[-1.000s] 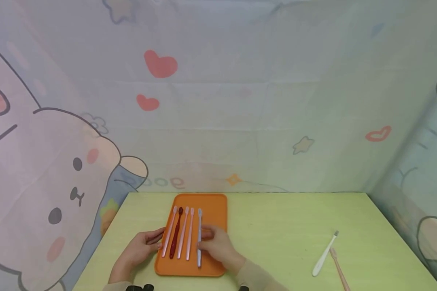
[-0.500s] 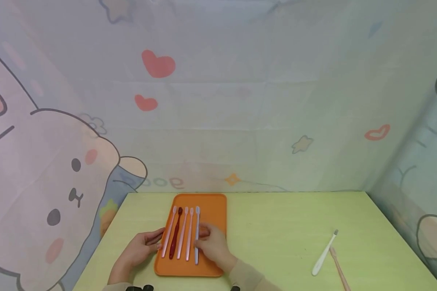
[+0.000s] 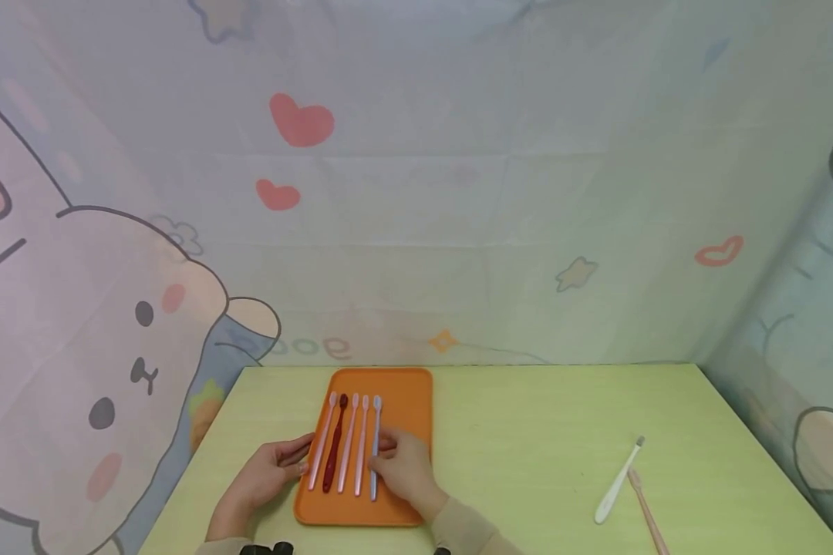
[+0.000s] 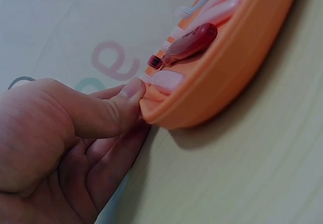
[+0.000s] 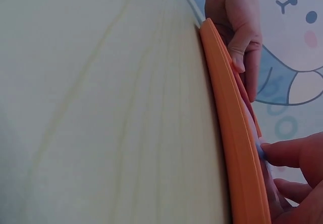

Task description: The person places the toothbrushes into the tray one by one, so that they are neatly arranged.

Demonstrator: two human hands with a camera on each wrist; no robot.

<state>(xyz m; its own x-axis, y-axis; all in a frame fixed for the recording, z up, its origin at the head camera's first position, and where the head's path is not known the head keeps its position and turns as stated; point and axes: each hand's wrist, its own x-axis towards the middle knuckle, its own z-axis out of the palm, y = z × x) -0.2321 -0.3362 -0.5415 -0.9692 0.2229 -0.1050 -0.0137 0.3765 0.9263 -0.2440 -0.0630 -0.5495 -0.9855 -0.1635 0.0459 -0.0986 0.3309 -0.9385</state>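
Note:
An orange tray (image 3: 406,401) lies on the table with a row of toothbrushes on it, heads toward the back wall. From the left come a pink toothbrush (image 3: 322,447), a dark red toothbrush (image 3: 333,455), two more pink ones and a light blue toothbrush (image 3: 376,432). My left hand (image 3: 267,474) grips the tray's left rim, its thumb (image 4: 133,90) on top of the edge in the left wrist view. Over the tray's right half, my right hand (image 3: 409,466) pinches the handle of the blue toothbrush, which lies beside the rightmost pink one.
On the pale yellow-green table (image 3: 514,447), a white toothbrush (image 3: 618,486) and a peach toothbrush (image 3: 645,509) lie off to the right. A printed cloth backdrop (image 3: 416,193) rises behind the table and along both sides.
My right hand has shifted the blue toothbrush left, closer to the pink one, and slightly straightened it; it then moved slightly farther back. The left hand stays at the tray's rim.

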